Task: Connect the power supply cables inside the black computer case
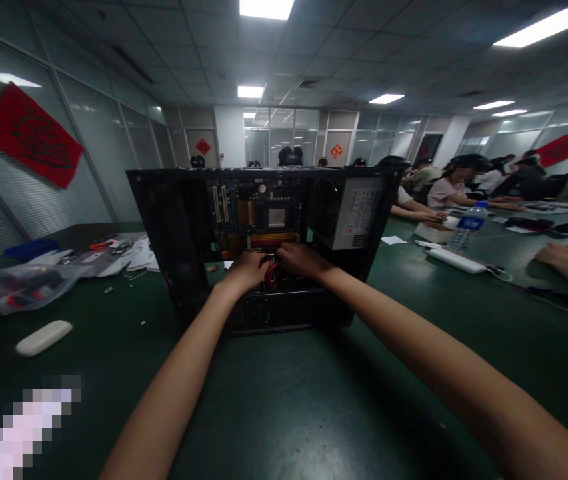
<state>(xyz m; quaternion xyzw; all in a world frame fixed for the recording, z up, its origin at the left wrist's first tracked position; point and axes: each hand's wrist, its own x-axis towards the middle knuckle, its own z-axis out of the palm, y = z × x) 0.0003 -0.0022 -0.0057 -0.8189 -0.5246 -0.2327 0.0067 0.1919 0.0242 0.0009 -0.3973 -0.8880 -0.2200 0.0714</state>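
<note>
An open black computer case [164,220] stands on the green table [284,400], its side off and the motherboard [257,213] and power supply [357,213] showing. Both my arms reach into its lower part. My left hand [247,269] is curled closed just below the motherboard. My right hand [301,259] is closed beside it, and red cables [273,273] run between the two hands. Whether the fingers hold the cables is hidden by the backs of my hands.
A white oblong object [44,337] lies at the left, with plastic bags of parts [19,287] and papers [134,257] behind it. At the right are a water bottle [469,225], a white power strip [457,260] and several seated people; another person's hand [559,255] rests on the table.
</note>
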